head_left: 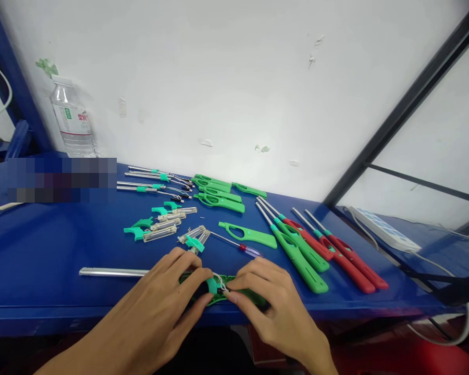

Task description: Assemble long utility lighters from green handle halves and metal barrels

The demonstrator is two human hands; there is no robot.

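Near the table's front edge, my left hand (172,297) pinches a teal trigger piece (211,285) over an open green lighter casing (230,278). A metal tube (113,272) sticks out to the left from beneath that hand. My right hand (268,294) has thumb and forefinger closed on thin white wires (221,281) at the middle of the casing. The palms and fingers hide much of the casing. Just behind the hands lie a screwdriver (252,251) with a clear and red handle and a clear fuel tank with a teal piece (195,242).
Several clear tanks (162,233) with teal triggers lie at centre left, behind them metal tubes (140,188) with wires. Green casing halves (219,200) lie near the wall. Assembled green lighters (297,255) and red lighters (352,260) are at right. A water bottle (72,120) and power strip (386,229) flank them.
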